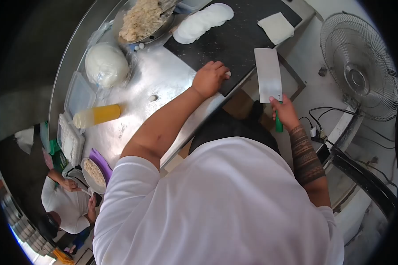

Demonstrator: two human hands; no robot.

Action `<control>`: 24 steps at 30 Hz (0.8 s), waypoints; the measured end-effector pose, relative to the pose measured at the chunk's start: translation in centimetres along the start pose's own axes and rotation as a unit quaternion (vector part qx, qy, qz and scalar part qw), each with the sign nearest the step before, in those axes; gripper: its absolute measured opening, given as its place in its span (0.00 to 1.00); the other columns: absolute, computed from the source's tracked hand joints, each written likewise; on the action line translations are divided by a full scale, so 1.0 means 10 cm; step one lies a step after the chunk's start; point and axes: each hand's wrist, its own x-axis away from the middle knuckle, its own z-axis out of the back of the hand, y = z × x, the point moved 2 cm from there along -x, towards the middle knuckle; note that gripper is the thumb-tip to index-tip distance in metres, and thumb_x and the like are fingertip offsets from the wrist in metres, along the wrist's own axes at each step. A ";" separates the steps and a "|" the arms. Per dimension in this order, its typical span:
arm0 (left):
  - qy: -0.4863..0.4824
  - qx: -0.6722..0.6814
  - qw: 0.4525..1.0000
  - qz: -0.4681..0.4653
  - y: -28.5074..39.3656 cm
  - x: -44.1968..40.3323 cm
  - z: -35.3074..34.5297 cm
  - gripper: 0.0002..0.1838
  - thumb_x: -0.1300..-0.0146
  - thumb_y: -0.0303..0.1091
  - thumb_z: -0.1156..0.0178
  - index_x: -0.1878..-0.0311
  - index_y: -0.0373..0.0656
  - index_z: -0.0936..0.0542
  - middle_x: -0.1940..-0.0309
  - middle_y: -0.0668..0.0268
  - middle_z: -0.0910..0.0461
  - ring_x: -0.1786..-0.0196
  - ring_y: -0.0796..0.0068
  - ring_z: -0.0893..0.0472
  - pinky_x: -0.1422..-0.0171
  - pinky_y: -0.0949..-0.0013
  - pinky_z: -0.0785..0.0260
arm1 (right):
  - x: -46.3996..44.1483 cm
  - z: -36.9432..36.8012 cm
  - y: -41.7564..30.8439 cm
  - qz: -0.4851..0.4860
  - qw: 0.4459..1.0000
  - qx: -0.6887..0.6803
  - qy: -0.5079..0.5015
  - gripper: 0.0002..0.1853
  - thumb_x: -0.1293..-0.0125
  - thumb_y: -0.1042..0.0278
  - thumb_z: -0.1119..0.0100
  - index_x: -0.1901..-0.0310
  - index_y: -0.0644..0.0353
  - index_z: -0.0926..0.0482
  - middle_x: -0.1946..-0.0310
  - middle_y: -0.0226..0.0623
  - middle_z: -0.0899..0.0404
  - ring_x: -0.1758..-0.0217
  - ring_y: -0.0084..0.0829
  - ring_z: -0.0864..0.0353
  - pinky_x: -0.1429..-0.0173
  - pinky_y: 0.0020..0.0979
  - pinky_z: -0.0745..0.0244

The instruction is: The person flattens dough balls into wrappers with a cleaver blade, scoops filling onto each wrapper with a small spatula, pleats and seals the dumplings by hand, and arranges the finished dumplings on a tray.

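My left hand (211, 79) rests on the near edge of the black board (234, 48), its fingers curled round a small white piece (228, 74) that shows at the fingertips. The green handle (278, 122) of a wide cleaver is in my right hand (285, 111), beyond the board's near right edge. Its broad blade (268, 73) points away from me. Overlapping thin white rounds (203, 23) lie on the far part of the board, and a folded white cloth (276, 28) sits at its right.
A bowl of filling (142, 20), a bagged white mass (106, 65), a small white ball (152, 98) and a yellow squeeze bottle (97, 116) stand on the metal table (137, 84). At left a co-worker (64, 198) sits by another bowl (94, 172). A fan (356, 77) and cables are at right.
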 end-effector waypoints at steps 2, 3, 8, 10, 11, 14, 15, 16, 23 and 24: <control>-0.010 -0.099 0.995 -0.032 -0.01 0.11 0.23 0.15 0.39 0.41 0.28 0.50 0.49 0.12 0.36 0.59 0.21 0.35 0.53 0.25 0.30 0.39 0.37 | 0.01 -0.14 0.09 0.006 1.000 0.021 -0.009 0.19 0.27 0.53 0.33 0.45 0.59 0.23 0.74 0.26 0.27 0.80 0.21 0.29 0.75 0.28 0.28; 0.009 -0.112 0.992 -0.054 0.34 -0.06 -0.11 0.16 0.40 0.42 0.27 0.50 0.49 0.12 0.34 0.58 0.22 0.34 0.53 0.25 0.29 0.39 0.38 | 0.18 0.37 0.14 -0.024 0.998 0.051 0.009 0.20 0.27 0.53 0.32 0.46 0.59 0.23 0.74 0.26 0.27 0.80 0.21 0.28 0.76 0.28 0.29; 0.122 -0.234 0.960 -0.093 0.85 -0.37 0.31 0.43 0.40 0.66 0.33 0.25 0.54 0.27 0.18 0.45 0.45 0.19 0.38 0.41 0.19 0.28 0.55 | -0.18 0.53 -0.26 0.088 0.982 0.157 0.052 0.23 0.29 0.50 0.30 0.47 0.62 0.22 0.76 0.29 0.26 0.80 0.20 0.27 0.77 0.30 0.31; 0.151 -0.215 0.962 -0.079 0.94 -0.60 0.13 0.51 0.37 0.74 0.40 0.17 0.57 0.39 0.15 0.41 0.52 0.16 0.32 0.49 0.18 0.24 0.62 | -0.18 0.63 -0.93 0.059 0.983 0.164 0.056 0.25 0.30 0.48 0.28 0.48 0.63 0.22 0.77 0.30 0.25 0.80 0.19 0.26 0.78 0.30 0.32; 0.138 -0.212 0.965 -0.068 0.90 -0.70 -0.02 0.54 0.35 0.77 0.45 0.14 0.58 0.45 0.15 0.40 0.54 0.15 0.29 0.53 0.18 0.23 0.66 | -0.23 0.69 -1.21 0.093 0.982 0.155 0.058 0.25 0.30 0.47 0.29 0.49 0.62 0.22 0.77 0.29 0.26 0.81 0.19 0.27 0.78 0.29 0.32; 0.047 -0.239 0.969 -0.034 0.79 -0.75 -0.38 0.53 0.33 0.79 0.53 0.13 0.58 0.47 0.14 0.41 0.56 0.13 0.35 0.56 0.14 0.30 0.68 | -0.33 0.78 -2.01 0.187 0.975 0.087 0.079 0.23 0.29 0.47 0.30 0.50 0.61 0.22 0.78 0.26 0.27 0.81 0.19 0.29 0.78 0.27 0.33; 0.016 -0.242 0.970 -0.032 0.81 -0.77 -0.41 0.53 0.33 0.80 0.54 0.13 0.58 0.47 0.14 0.42 0.56 0.13 0.35 0.57 0.13 0.32 0.68 | -0.39 0.80 -2.16 0.214 0.971 0.059 0.087 0.23 0.28 0.47 0.30 0.51 0.61 0.22 0.78 0.26 0.27 0.81 0.18 0.29 0.78 0.27 0.33; 0.009 -0.249 0.968 -0.013 0.83 -0.78 -0.41 0.53 0.33 0.81 0.57 0.13 0.59 0.49 0.14 0.43 0.57 0.13 0.37 0.58 0.12 0.37 0.68 | -0.48 0.82 -2.17 0.222 0.970 0.030 0.091 0.22 0.28 0.47 0.31 0.51 0.60 0.22 0.78 0.25 0.28 0.81 0.18 0.30 0.78 0.26 0.33; -0.022 -0.221 0.972 -0.073 0.90 -0.90 -0.33 0.52 0.31 0.78 0.53 0.13 0.58 0.50 0.14 0.42 0.57 0.13 0.38 0.57 0.12 0.38 0.65 | -1.37 0.78 -0.87 0.042 0.998 -0.055 0.016 0.20 0.28 0.50 0.29 0.52 0.59 0.22 0.77 0.24 0.28 0.81 0.16 0.30 0.78 0.25 0.35; 0.012 -0.171 0.982 -0.083 0.85 -0.91 -0.28 0.52 0.30 0.75 0.51 0.13 0.54 0.50 0.14 0.41 0.57 0.12 0.38 0.57 0.12 0.39 0.64 | -1.39 0.79 -0.85 0.016 0.998 -0.056 -0.007 0.20 0.29 0.50 0.28 0.52 0.59 0.21 0.77 0.24 0.27 0.81 0.15 0.30 0.78 0.25 0.35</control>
